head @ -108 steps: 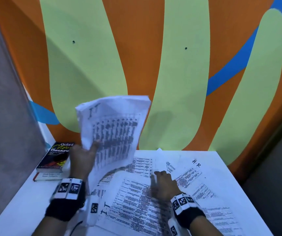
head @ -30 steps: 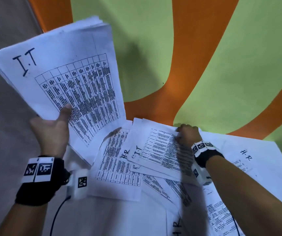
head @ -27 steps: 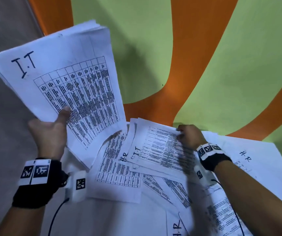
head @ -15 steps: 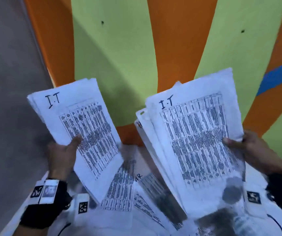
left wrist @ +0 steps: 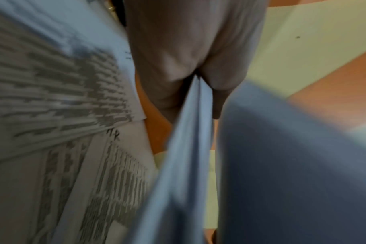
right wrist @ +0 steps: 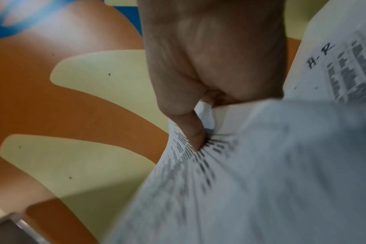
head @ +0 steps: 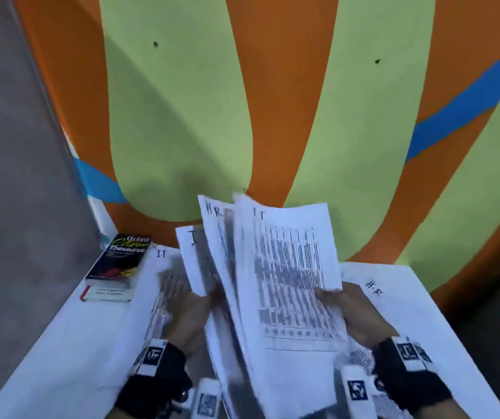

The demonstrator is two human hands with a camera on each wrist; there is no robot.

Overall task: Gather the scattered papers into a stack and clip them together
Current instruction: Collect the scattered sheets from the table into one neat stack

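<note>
Two bundles of printed white sheets stand almost upright over the white table [head: 61, 343], side by side and nearly touching. My left hand [head: 193, 316] pinches the left bundle [head: 209, 255] at its lower edge; the left wrist view shows the sheets [left wrist: 190, 132] caught between thumb and fingers. My right hand [head: 354, 313] grips the right bundle [head: 288, 276], marked "I.T", with the thumb pressed on its printed face [right wrist: 198, 140]. More sheets [head: 164, 291] lie flat on the table under both hands. No clip is in sight.
An Oxford thesaurus [head: 119, 261] lies on another book at the table's far left corner. A sheet marked "H.R" [head: 393, 303] lies flat on the right of the table. The painted wall [head: 273, 116] rises right behind the table; a grey partition [head: 16, 176] closes the left.
My right hand lifted a bundle off the table. Both bundles have since come down and together over the table, from well apart to nearly touching. The view has dropped, and the books show again.
</note>
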